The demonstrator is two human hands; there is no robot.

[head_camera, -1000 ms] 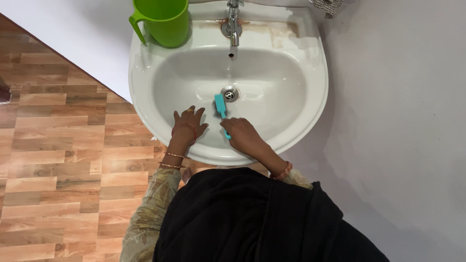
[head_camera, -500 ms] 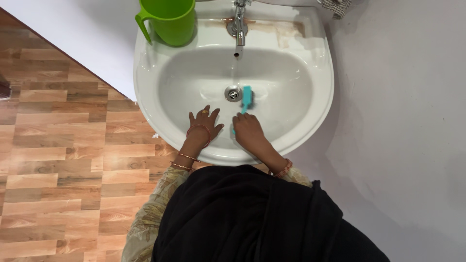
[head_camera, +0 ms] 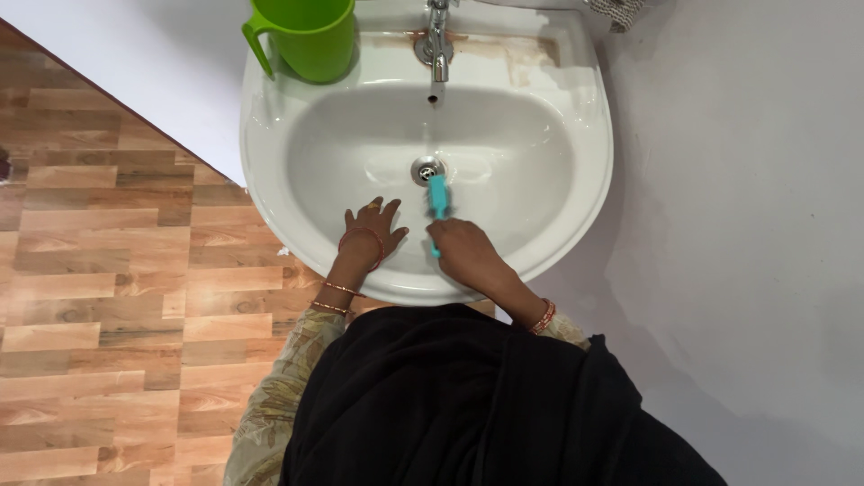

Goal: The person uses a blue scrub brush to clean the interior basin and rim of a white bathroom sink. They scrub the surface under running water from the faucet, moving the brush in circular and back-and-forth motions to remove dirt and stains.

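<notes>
The right hand [head_camera: 463, 250] has its fingers closed around the handle of a teal brush [head_camera: 437, 200], whose head lies just beside the drain [head_camera: 427, 169] at the basin bottom. The left hand [head_camera: 371, 227] rests flat, fingers spread and holding nothing, on the near inner slope of the white sink [head_camera: 576, 207]. The far half of the basin is free, up to the tap [head_camera: 437, 45] and the green jug [head_camera: 310, 36] on the back rim.

Right grip [head_camera: 461, 250] inside the washbasin [head_camera: 576, 207], near wall of the bowl. Scrub brush [head_camera: 437, 200] in it, head lying just before the drain [head_camera: 427, 169]. Left grip [head_camera: 371, 227] just left of it, flat on the bowl. Tap [head_camera: 437, 40] behind the drain; jug [head_camera: 310, 36] on the rim, far left.
</notes>
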